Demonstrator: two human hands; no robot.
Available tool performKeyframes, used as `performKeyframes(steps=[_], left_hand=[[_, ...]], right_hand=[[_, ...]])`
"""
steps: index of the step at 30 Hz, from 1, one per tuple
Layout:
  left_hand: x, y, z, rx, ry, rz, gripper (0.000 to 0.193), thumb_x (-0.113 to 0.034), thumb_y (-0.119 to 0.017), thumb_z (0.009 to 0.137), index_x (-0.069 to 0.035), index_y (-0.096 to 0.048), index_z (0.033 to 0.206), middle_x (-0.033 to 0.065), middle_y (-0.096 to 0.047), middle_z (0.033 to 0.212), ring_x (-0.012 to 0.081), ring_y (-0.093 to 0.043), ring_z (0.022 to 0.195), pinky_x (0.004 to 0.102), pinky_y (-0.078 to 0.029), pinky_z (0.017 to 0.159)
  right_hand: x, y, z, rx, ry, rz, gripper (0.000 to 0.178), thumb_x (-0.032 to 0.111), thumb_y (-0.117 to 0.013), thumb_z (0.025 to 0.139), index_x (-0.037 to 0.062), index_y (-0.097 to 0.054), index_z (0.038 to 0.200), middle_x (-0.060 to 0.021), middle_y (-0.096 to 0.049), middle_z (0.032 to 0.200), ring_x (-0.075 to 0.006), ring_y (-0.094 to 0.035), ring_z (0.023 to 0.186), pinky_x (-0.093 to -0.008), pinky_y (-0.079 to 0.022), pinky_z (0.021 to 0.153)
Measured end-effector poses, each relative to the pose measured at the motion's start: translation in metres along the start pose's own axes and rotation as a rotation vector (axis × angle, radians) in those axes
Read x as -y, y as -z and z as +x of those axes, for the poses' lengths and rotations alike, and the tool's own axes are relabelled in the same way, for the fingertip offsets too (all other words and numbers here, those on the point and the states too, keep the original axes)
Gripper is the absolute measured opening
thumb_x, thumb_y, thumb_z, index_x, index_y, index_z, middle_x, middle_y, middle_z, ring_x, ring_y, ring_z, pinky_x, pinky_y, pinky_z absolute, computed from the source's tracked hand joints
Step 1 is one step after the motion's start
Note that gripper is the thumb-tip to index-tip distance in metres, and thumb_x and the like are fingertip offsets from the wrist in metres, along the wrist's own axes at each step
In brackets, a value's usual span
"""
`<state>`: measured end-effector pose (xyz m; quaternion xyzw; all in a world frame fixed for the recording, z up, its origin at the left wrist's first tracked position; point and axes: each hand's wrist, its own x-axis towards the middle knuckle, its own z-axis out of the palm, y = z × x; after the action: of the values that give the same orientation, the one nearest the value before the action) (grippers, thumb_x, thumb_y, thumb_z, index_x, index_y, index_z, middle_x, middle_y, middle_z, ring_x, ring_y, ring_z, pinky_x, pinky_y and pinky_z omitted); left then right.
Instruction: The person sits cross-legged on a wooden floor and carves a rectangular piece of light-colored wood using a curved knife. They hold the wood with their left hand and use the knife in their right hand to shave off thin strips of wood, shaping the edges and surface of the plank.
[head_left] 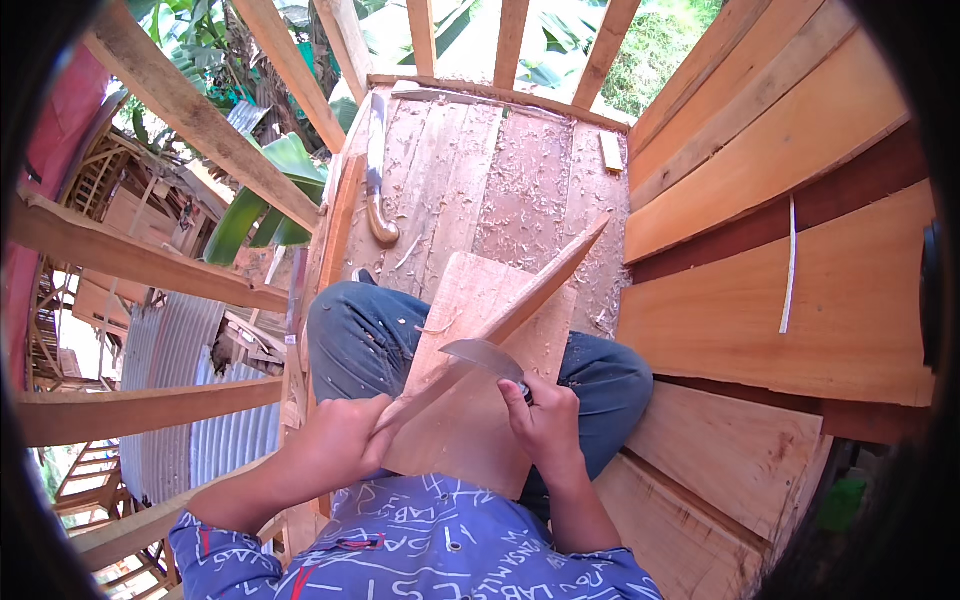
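Note:
My left hand (345, 433) is wrapped round the narrow near end of a long piece of wood (545, 285), which slants up to the right and ends in a point. In my right hand (545, 418) is the dark handle of a knife (485, 357). Its broad curved blade points left and lies across the wood, over its lower half. Under both is a flat wooden board (470, 430), resting on my lap between my knees. A thin curled shaving (440, 326) sits on the board.
A machete (377, 170) with a wooden handle lies on the shaving-strewn plank floor (520, 170), ahead on the left. A small pale wood block (611, 152) is at the far right. Wooden rails (150, 255) stand to the left, a plank wall (760, 260) to the right.

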<state>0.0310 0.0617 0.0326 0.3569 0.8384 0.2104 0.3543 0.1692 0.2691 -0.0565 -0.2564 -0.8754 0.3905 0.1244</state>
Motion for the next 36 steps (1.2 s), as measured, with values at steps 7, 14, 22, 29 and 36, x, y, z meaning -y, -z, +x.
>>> performKeyframes(steps=[7,14,22,29,36], left_hand=[[-0.008,-0.003,-0.002,0.003,-0.004,0.006,0.017,-0.014,-0.058,0.088,0.002,-0.053,0.086,0.0247,-0.060,0.074,0.0451,-0.060,0.069,0.0504,-0.048,0.062],[-0.008,-0.008,0.000,-0.025,-0.031,0.034,0.016,-0.012,-0.058,0.086,0.003,-0.052,0.086,0.0250,-0.060,0.074,0.0458,-0.059,0.069,0.0507,-0.048,0.062],[-0.007,-0.009,0.000,-0.042,-0.032,0.050,0.016,-0.011,-0.059,0.085,0.003,-0.052,0.086,0.0255,-0.059,0.074,0.0465,-0.058,0.069,0.0517,-0.048,0.061],[-0.006,-0.008,-0.001,-0.035,0.013,0.035,0.015,-0.012,-0.059,0.087,0.002,-0.053,0.089,0.0241,-0.060,0.075,0.0450,-0.060,0.072,0.0505,-0.047,0.063],[-0.005,-0.011,-0.006,-0.003,0.060,0.051,0.015,-0.013,-0.058,0.087,0.001,-0.053,0.090,0.0228,-0.061,0.076,0.0435,-0.061,0.073,0.0499,-0.047,0.065]], right_hand=[[-0.007,0.002,0.009,-0.040,-0.044,-0.203,0.049,0.049,-0.065,0.085,0.0045,-0.058,0.065,-0.0153,-0.054,0.052,-0.0357,-0.059,0.051,-0.0418,-0.044,0.047],[-0.023,0.005,0.019,-0.157,0.017,-0.308,0.053,0.057,-0.068,0.079,0.0071,-0.056,0.063,-0.0114,-0.054,0.051,-0.0325,-0.058,0.049,-0.0395,-0.043,0.044],[-0.029,0.003,0.027,-0.204,0.038,-0.329,0.056,0.059,-0.068,0.077,0.0070,-0.055,0.062,-0.0108,-0.053,0.051,-0.0320,-0.057,0.049,-0.0390,-0.041,0.044],[-0.033,-0.003,0.031,-0.234,0.045,-0.370,0.058,0.063,-0.067,0.075,0.0075,-0.056,0.063,-0.0102,-0.053,0.052,-0.0313,-0.057,0.049,-0.0384,-0.041,0.044],[-0.059,0.013,0.050,-0.331,-0.311,-0.246,0.056,0.052,-0.065,0.084,0.0000,-0.057,0.066,-0.0175,-0.054,0.055,-0.0402,-0.057,0.056,-0.0444,-0.042,0.051]])
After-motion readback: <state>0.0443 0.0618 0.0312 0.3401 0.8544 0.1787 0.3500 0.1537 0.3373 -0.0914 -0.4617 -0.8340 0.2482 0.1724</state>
